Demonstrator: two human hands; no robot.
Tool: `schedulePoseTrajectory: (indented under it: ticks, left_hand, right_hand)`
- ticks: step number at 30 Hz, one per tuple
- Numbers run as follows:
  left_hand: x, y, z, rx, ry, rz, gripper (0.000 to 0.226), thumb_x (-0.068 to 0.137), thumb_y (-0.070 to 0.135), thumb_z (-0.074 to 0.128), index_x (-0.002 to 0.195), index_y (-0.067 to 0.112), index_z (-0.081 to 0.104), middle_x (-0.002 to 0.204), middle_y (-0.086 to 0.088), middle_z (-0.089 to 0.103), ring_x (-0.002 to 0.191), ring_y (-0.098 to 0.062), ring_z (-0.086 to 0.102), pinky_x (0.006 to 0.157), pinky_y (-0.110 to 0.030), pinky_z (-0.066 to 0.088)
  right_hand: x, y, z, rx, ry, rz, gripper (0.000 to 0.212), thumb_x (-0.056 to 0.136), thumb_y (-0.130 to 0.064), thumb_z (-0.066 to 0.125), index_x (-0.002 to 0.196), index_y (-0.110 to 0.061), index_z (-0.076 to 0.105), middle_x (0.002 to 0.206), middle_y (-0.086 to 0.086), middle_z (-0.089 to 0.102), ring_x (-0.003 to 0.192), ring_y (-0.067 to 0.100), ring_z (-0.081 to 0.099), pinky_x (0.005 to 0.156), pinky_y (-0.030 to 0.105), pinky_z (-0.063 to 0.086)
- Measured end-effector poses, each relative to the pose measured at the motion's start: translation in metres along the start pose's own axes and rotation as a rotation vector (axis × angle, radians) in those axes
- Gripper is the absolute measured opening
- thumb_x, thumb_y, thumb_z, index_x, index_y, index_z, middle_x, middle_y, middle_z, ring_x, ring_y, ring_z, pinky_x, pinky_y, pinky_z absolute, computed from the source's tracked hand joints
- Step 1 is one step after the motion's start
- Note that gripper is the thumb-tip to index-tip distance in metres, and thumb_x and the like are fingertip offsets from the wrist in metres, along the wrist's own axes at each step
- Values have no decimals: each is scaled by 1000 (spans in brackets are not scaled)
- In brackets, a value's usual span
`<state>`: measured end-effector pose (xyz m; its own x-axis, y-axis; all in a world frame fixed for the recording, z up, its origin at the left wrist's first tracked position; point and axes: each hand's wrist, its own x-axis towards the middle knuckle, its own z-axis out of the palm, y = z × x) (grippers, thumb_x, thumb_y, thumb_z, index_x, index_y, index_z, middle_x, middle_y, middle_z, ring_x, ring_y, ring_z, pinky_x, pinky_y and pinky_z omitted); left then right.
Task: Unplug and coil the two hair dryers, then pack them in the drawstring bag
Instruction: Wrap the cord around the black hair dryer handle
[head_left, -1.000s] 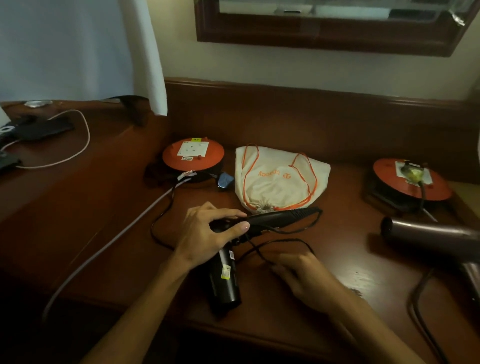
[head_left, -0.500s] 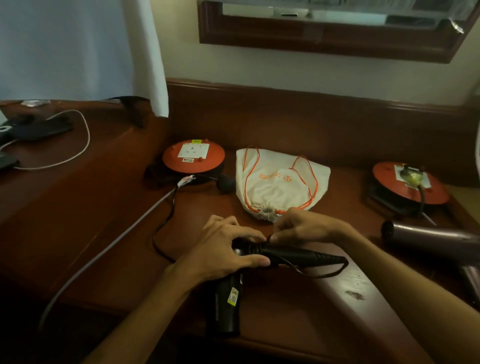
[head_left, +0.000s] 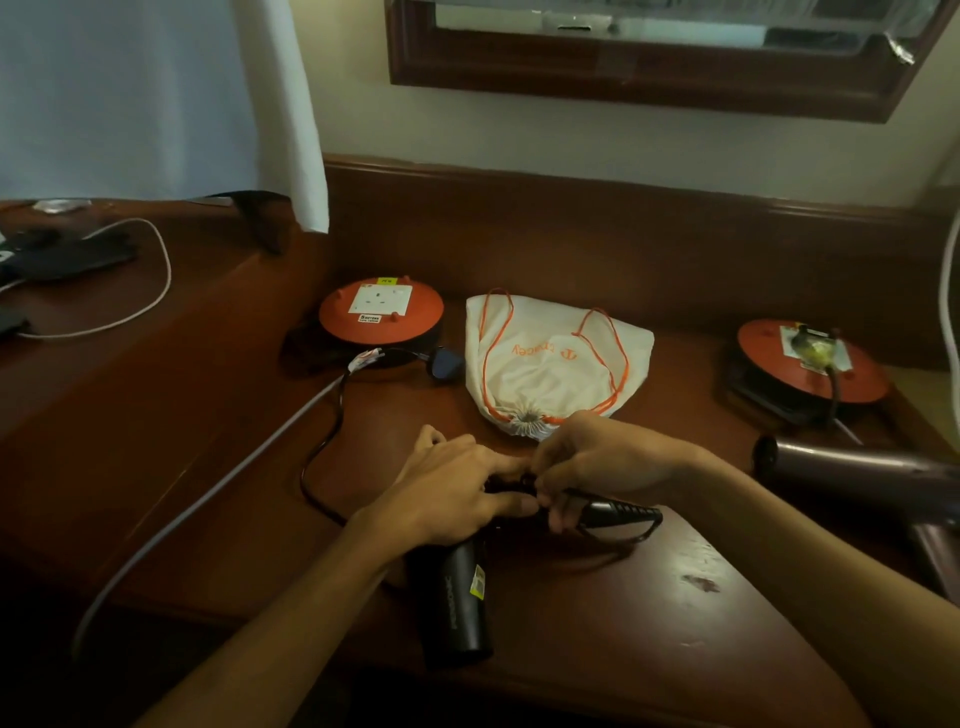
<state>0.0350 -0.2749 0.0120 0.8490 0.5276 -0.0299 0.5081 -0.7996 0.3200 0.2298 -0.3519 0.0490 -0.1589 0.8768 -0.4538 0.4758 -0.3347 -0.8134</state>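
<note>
Head view shows me the wooden surface (head_left: 691, 613) filling the lower frame, with the drawstring bag (head_left: 558, 358) lying flat at centre, its mouth cinched shut toward me. The grey hair dryer (head_left: 852, 467) lies at the right edge, partly cut off; its cord seems to run up to the right cable reel (head_left: 810, 364), so I judge it is not yet unplugged. The black hair dryer (head_left: 457, 597) lies at lower centre, barrel pointing toward me. My two hands meet over its handle: the left hand (head_left: 452, 493) grips the handle, the right hand (head_left: 597, 462) pinches the black cord (head_left: 322, 467) where a loop is forming.

Risks, as I judge them: the loose length trailing left toward the left cable reel (head_left: 382, 317) could snag as I wind, and the loop may spring open if my pinch slackens. The closed bag will need opening first.

My hands hide the wraps on the handle, so I cannot count them. The dark plug (head_left: 444, 364) beside the left reel appears pulled out, though dim light makes that unsure.
</note>
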Motion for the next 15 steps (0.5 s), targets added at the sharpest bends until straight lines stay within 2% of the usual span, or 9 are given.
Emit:
schedulePoseTrajectory:
  ticks: [2, 4, 5, 8, 11, 13, 15]
  left_hand:
    - [0, 2, 3, 15, 18, -20, 41, 91, 75, 45, 121, 52, 61, 101, 16, 70, 97, -4, 48, 84, -36, 22]
    - [-1, 4, 5, 33, 17, -32, 42, 91, 75, 44, 121, 50, 60, 104, 16, 69, 98, -5, 48, 86, -36, 24]
    - [-1, 4, 6, 40, 11, -29, 40, 92, 74, 44, 123, 52, 57, 105, 17, 69, 98, -6, 48, 88, -37, 25]
    - [-4, 7, 4, 59, 15, -23, 44, 94, 72, 43, 133, 52, 51, 112, 17, 68, 104, -8, 50, 95, -41, 29]
    - [-14, 5, 0, 29, 45, -27, 51, 95, 72, 39, 137, 47, 51, 115, 16, 66, 108, -8, 52, 101, -40, 31]
    - [-23, 0, 0, 12, 103, -11, 53, 95, 72, 38, 138, 45, 51, 107, 17, 62, 103, -5, 54, 91, -30, 33]
    - [-30, -2, 0, -16, 164, 3, 50, 95, 71, 42, 136, 44, 54, 93, 21, 54, 87, 3, 49, 72, -17, 29]
  right_hand:
    - [-2, 1, 4, 16, 45, -3, 13, 94, 5, 62, 102, 14, 66, 93, 30, 73, 73, 30, 75, 62, 29, 61]
    - [-3, 0, 6, -1, 96, -15, 10, 93, 3, 64, 99, 11, 66, 89, 29, 73, 70, 30, 76, 62, 32, 62]
    - [-4, -1, 8, -110, 132, -38, 7, 92, 1, 65, 96, 7, 67, 85, 25, 74, 68, 27, 76, 62, 32, 62]
    - [-6, -11, 18, -727, 303, -159, 4, 92, -10, 65, 90, -9, 68, 78, 3, 66, 65, 17, 65, 57, 28, 52]
    - [-9, -14, 25, -1017, 343, -301, 13, 100, -20, 56, 109, -17, 64, 96, -1, 63, 80, 12, 56, 66, 28, 47]
    - [-12, -7, 24, -1150, 337, -432, 25, 99, -27, 60, 121, -16, 61, 112, 2, 60, 95, 13, 50, 75, 27, 46]
    - [-13, 1, 19, -1276, 376, -562, 34, 91, -31, 70, 119, -14, 63, 120, 4, 60, 109, 18, 52, 85, 30, 51]
